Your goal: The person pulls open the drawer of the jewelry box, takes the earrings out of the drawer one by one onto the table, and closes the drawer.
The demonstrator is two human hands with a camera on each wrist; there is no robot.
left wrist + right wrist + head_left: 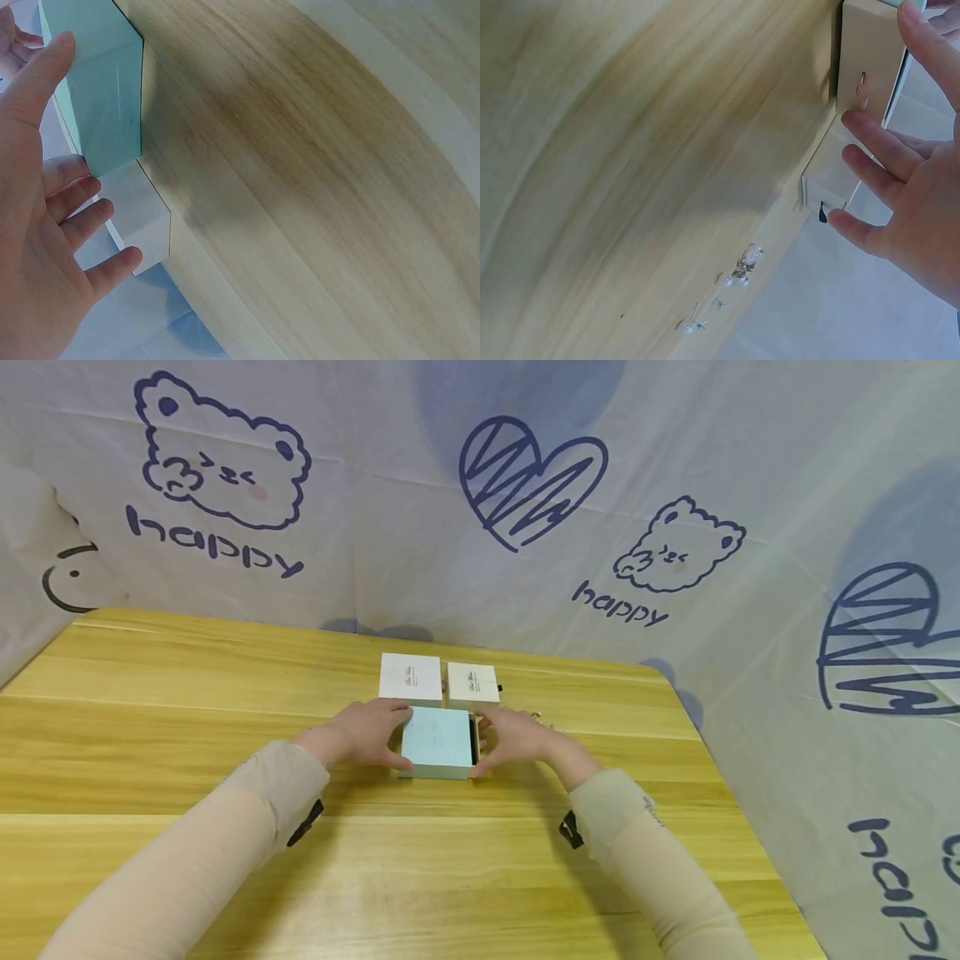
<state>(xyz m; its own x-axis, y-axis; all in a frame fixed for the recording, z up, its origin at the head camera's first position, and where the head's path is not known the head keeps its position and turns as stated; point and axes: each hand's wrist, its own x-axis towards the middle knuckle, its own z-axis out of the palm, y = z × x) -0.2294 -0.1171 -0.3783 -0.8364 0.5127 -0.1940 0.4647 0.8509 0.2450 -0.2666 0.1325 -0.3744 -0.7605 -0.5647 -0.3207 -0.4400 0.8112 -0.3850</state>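
A light blue drawer-style box [437,737] lies on the table between both hands. Its inner drawer [866,49] sticks out slightly on the right, showing a dark strip of the inside and a small ribbon loop [862,91] on the end face. My left hand [366,733] grips the box's left end between thumb and forefinger, the other fingers spread loosely. My right hand [519,737] holds the drawer end, thumb at the near corner and forefinger at the far one. What lies inside the drawer is hidden.
Right behind the blue box stand a larger white box [410,677] and a smaller white box [472,683] with a black tab [823,213]. Small pearl and star earrings [740,268] lie to the right. A printed cloth [405,568] hangs behind the wooden table [420,877].
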